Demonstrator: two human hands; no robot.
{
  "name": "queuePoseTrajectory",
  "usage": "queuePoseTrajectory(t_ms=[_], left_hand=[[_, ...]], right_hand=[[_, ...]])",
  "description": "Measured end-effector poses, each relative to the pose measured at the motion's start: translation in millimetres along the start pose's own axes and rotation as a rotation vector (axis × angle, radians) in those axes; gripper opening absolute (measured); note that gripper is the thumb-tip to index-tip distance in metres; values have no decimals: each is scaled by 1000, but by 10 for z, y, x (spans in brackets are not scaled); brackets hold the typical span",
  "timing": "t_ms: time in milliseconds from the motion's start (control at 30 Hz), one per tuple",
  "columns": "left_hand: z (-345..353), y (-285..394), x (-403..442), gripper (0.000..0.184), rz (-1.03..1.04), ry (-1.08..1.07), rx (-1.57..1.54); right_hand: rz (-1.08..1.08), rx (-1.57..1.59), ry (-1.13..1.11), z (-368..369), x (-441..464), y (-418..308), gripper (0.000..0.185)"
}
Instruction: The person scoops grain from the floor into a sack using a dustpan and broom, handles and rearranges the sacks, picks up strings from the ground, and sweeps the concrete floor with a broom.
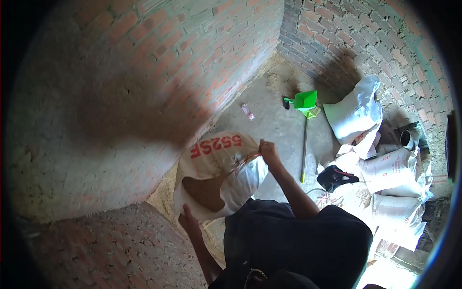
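Note:
A large white woven sack (pixel 219 161) with red lettering "552SF" stands in front of my body, its mouth open. Brown loose material (pixel 204 192), too coarse in the picture to name, shows inside. My left hand (pixel 188 220) is closed on the sack's rim at the lower left, its fingers partly hidden behind the edge. On the opposite side, my right hand (pixel 268 151) is closed in a fist around the sack's gathered upper edge, pulling the fabric taut.
Brick walls (pixel 168 48) meet in a corner around me. A green dustpan (pixel 305 100) and a long-handled broom (pixel 305 149) lie on the concrete floor. Several white sacks (pixel 353 115) and a black machine-like object (pixel 336 178) are at the right. A small pinkish wrapper (pixel 247 111) lies ahead.

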State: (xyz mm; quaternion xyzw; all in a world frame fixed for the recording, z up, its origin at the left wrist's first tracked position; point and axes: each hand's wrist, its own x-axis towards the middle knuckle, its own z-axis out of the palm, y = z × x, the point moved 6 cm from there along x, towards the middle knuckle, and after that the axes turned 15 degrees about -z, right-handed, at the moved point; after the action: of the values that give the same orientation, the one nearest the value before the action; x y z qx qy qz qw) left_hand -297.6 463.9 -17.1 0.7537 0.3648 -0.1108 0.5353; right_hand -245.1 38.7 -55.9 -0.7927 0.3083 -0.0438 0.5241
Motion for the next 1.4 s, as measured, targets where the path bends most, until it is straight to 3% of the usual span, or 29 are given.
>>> queuePoseTrajectory(t_ms=[133,200,233,333,400,467,500,533,600,667,733,800,867,933,1000,1067,1133,1167,1200,1267,1333,1400], left_hand=[[803,655,550,57,105,-125,78],[1131,785,785,58,-10,-223,280],[1333,917,857,59,113,-244,186],[1909,1182,1248,59,211,-232,150],[2367,1458,1302,59,182,-309,96],[2601,1840,1176,57,122,-415,233],[2750,2066,1126,55,173,-337,268],[2929,2136,1226,55,176,-346,275],[3347,2181,1386,54,382,-389,421],[3562,2159,1489,56,352,-441,462],[3796,1929,1768,58,218,-446,714],[4003,1362,2234,59,233,-348,608],[4252,1579,2430,61,262,-263,506],[4207,2070,2369,64,12,-251,466],[4329,2179,2747,66,55,-183,493],[4332,2029,3408,66,204,-63,676],[4351,2260,3214,66,86,-194,637],[4336,2247,3293,67,98,-214,636],[4312,2235,3370,67,106,-231,633],[4333,2239,3291,68,101,-249,602],[4344,2311,3257,70,108,-271,576],[4388,2350,3116,70,114,-174,637]], right_hand=[[-8,33,145,-318,907,-297,46],[-60,-56,239,-404,1264,-398,47],[-72,-13,246,-439,1467,-414,47],[-87,-34,289,-460,2033,-569,46],[-81,-84,323,-558,2404,-739,47],[-38,6,291,-622,2851,-662,48],[-22,-71,438,-707,3048,-666,47],[-15,-71,447,-763,3255,-662,47],[37,-122,445,-875,3664,-569,47],[50,-258,412,-835,3947,-441,43],[7,-218,294,-595,4424,-17,40],[45,-130,277,-424,4663,-26,33],[-337,-217,346,-38,5111,171,32],[-227,-78,199,3,5284,-33,26],[-471,92,-47,335,5729,192,28],[-334,214,30,33,5437,-242,32],[-518,94,333,-260,5131,-446,40],[-515,98,377,-321,5040,-368,46],[-493,96,405,-422,4946,-245,46],[-204,63,154,-515,4648,245,46],[11,2,-86,-617,4257,1027,46],[339,-143,-124,-691,3778,2100,38]])
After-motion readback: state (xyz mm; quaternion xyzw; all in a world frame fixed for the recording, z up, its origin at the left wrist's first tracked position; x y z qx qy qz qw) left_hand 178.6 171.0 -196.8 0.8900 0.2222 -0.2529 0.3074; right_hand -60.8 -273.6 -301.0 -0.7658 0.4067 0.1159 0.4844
